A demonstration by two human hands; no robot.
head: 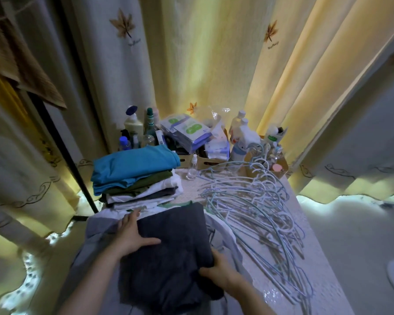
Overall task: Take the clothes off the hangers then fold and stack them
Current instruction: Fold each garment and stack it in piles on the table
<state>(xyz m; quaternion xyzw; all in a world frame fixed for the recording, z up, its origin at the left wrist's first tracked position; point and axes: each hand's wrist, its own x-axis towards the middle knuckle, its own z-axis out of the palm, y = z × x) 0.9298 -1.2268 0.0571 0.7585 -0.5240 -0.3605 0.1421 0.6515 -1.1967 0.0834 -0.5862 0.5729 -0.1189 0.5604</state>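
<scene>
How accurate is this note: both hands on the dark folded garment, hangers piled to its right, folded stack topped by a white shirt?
Wrong on one point. The head view shows the folded stack topped by a teal garment, not a white one. The rest holds: left hand and right hand on the dark garment, hangers piled to its right.

Bottles [133, 125] and tissue packs [187, 130] crowd cardboard boxes [208, 163] at the table's [190, 192] far end, before leaf-printed curtains [191, 53].
</scene>
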